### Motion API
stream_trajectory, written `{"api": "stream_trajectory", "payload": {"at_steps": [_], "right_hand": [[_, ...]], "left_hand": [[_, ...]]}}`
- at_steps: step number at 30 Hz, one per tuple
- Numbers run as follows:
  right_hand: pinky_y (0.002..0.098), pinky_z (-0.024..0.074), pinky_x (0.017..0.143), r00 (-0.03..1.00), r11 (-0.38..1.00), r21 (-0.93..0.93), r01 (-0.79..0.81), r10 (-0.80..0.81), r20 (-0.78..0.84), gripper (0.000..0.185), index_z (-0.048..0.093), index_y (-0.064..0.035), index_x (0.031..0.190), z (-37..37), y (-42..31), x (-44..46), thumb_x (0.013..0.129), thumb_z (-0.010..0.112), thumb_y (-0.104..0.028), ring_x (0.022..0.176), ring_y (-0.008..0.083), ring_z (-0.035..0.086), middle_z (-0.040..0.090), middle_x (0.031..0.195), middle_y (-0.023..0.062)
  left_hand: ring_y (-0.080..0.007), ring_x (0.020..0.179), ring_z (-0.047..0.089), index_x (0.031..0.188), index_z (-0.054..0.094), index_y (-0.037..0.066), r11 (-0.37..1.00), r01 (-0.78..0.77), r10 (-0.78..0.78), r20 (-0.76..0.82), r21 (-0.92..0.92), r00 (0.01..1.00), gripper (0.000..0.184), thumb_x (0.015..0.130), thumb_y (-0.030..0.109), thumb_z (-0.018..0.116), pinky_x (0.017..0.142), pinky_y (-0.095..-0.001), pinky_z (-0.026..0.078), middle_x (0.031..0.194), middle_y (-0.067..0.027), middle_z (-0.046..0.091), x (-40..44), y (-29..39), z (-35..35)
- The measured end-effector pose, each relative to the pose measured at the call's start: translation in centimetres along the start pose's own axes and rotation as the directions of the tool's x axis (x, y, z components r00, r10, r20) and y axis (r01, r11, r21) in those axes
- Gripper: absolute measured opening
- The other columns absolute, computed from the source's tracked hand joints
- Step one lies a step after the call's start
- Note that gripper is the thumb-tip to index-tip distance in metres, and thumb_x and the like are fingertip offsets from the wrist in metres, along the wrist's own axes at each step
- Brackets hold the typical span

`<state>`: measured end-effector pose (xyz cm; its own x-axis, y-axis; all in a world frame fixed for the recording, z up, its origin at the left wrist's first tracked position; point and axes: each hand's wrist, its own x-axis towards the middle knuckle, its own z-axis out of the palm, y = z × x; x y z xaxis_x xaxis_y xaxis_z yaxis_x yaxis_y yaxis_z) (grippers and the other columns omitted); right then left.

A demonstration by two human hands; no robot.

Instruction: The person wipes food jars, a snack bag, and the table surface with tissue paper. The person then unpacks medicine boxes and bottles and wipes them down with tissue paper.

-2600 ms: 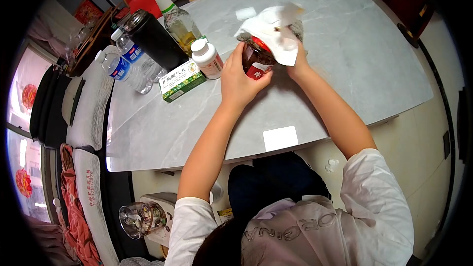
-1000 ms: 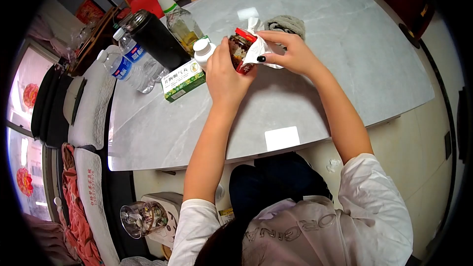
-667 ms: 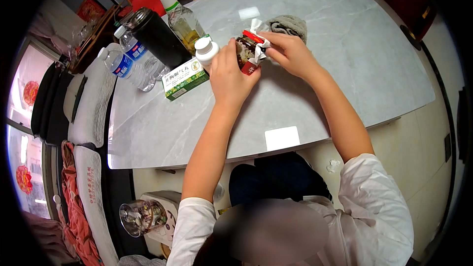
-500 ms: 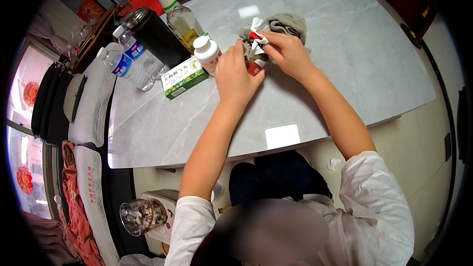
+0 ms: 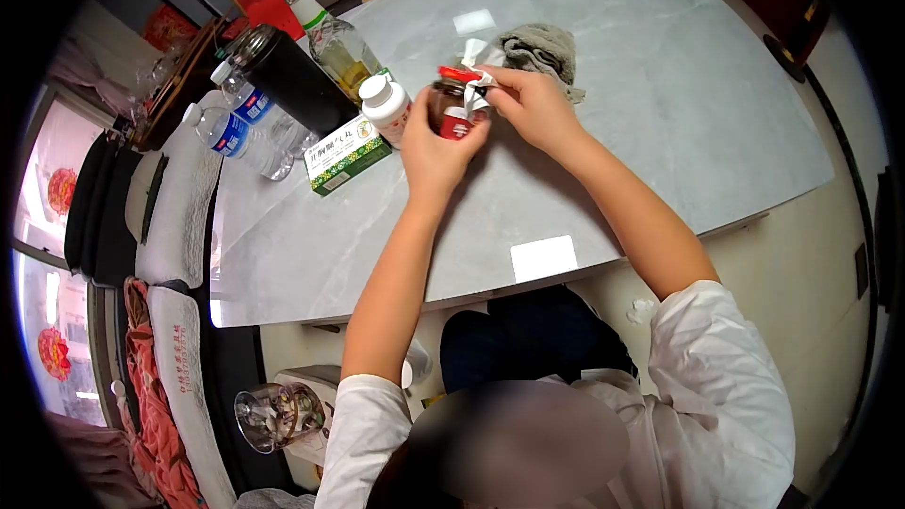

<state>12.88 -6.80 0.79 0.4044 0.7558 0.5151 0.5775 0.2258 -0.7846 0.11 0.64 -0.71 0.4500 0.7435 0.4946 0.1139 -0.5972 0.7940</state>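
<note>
Just right of the white pill bottle (image 5: 386, 106) on the desk (image 5: 679, 104), the left hand (image 5: 438, 158) grips a red-lidded glass jar (image 5: 455, 122), apparently steadying it while the right hand (image 5: 535, 109) pinches white tissue (image 5: 474, 54) against its lid (image 5: 456, 73).

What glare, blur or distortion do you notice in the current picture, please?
Head view: the table looks bowed, wide-angle style, with black corners; head view: the window is glaringly bright; head view: the jar looks slightly smeared; head view: a blurred oval covers the bottom centre.
</note>
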Motion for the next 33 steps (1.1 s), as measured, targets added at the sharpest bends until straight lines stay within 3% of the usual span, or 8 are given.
{"api": "stream_trajectory", "payload": {"at_steps": [5,13,17,18,22,25,28,33], "right_hand": [[0.0235,0.0434,0.068,0.997,0.974,0.223,0.049,-0.062,0.052,0.031,0.058,-0.0056,0.107,-0.8,1.7,0.9,0.076,0.057,-0.007,0.075,0.0105,0.055,0.063,0.086,0.0067],[0.0224,0.0416,0.074,0.962,0.911,0.412,0.011,-0.123,0.244,0.033,0.055,-0.0068,0.112,-2.4,1.1,1.4,0.079,0.057,-0.009,0.081,0.0082,0.052,0.061,0.092,0.0009],[0.0222,0.0415,0.075,0.947,0.881,0.469,0.06,-0.199,0.252,0.031,0.056,-0.0038,0.11,-2.4,0.9,1.3,0.08,0.057,-0.01,0.082,0.0069,0.051,0.06,0.094,0.0007],[0.0223,0.0415,0.076,0.95,0.872,0.488,0.034,-0.18,0.257,0.03,0.056,-0.0032,0.11,-2.3,1.0,1.3,0.08,0.057,-0.01,0.082,0.0068,0.051,0.06,0.094,0.0008],[0.0223,0.0413,0.076,0.959,0.853,0.522,-0.006,-0.143,0.245,0.028,0.056,-0.0017,0.108,-1.8,0.8,0.8,0.081,0.056,-0.01,0.083,0.0066,0.05,0.06,0.095,0.001],[0.0219,0.0414,0.075,0.966,0.868,0.495,0.023,-0.148,0.214,0.027,0.057,-0.0015,0.107,-1.8,0.4,0.6,0.081,0.055,-0.008,0.082,0.0063,0.05,0.06,0.094,0.0008],[0.0216,0.0415,0.073,0.97,0.893,0.449,-0.023,-0.088,0.225,0.027,0.057,-0.0023,0.107,-2.4,-0.3,0.5,0.08,0.054,-0.006,0.08,0.006,0.05,0.06,0.092,0.0004],[0.0212,0.0418,0.071,0.981,0.902,0.428,0.05,-0.125,0.149,0.027,0.059,-0.0035,0.105,-2.4,0.0,0.8,0.079,0.054,-0.004,0.077,0.0061,0.05,0.06,0.089,0.0003]], "left_hand": [[-0.0152,0.084,0.056,0.109,0.046,-0.003,0.933,0.067,0.009,0.208,-0.353,0.978,0.059,0.06,0.016,0.072,0.075,-0.0265,0.044,0.096,-0.0087,0.057,0.8,-0.2,-0.9],[-0.0153,0.085,0.057,0.109,0.045,-0.001,0.529,0.54,-0.033,0.62,-0.655,0.784,0.047,0.068,0.012,0.063,0.077,-0.029,0.046,0.097,-0.0086,0.057,1.3,-1.5,-2.6],[-0.0221,0.089,0.057,0.115,0.041,-0.004,0.295,0.662,0.136,0.717,-0.688,0.684,0.064,0.067,0.035,0.06,0.081,-0.0327,0.046,0.099,-0.0155,0.056,1.0,-2.6,-2.1],[-0.0291,0.089,0.055,0.12,0.036,-0.001,0.327,0.669,0.168,0.738,-0.668,0.654,0.08,0.062,0.049,0.061,0.069,-0.0395,0.051,0.103,-0.0227,0.051,1.0,-1.9,-2.1],[-0.0365,0.089,0.051,0.125,0.032,0.005,-0.063,0.779,0.389,0.703,-0.624,0.595,0.087,0.06,0.056,0.061,0.068,-0.0477,0.05,0.105,-0.027,0.044,0.3,-2.3,-1.5],[-0.0344,0.087,0.055,0.121,0.035,-0.003,-0.085,0.791,0.386,0.712,-0.606,0.587,0.087,0.06,0.054,0.06,0.067,-0.045,0.052,0.103,-0.0269,0.048,0.2,-1.9,-1.4],[-0.0315,0.087,0.056,0.119,0.036,-0.003,0.064,0.736,0.352,0.706,-0.674,0.615,0.076,0.065,0.046,0.058,0.071,-0.0403,0.051,0.101,-0.023,0.051,0.6,-0.8,-2.0],[-0.0139,0.081,0.057,0.104,0.048,-0.002,0.516,0.531,-0.005,0.618,-0.672,0.786,0.04,0.072,0.021,0.058,0.072,-0.0266,0.047,0.094,-0.01,0.057,0.9,0.3,-3.7]]}}
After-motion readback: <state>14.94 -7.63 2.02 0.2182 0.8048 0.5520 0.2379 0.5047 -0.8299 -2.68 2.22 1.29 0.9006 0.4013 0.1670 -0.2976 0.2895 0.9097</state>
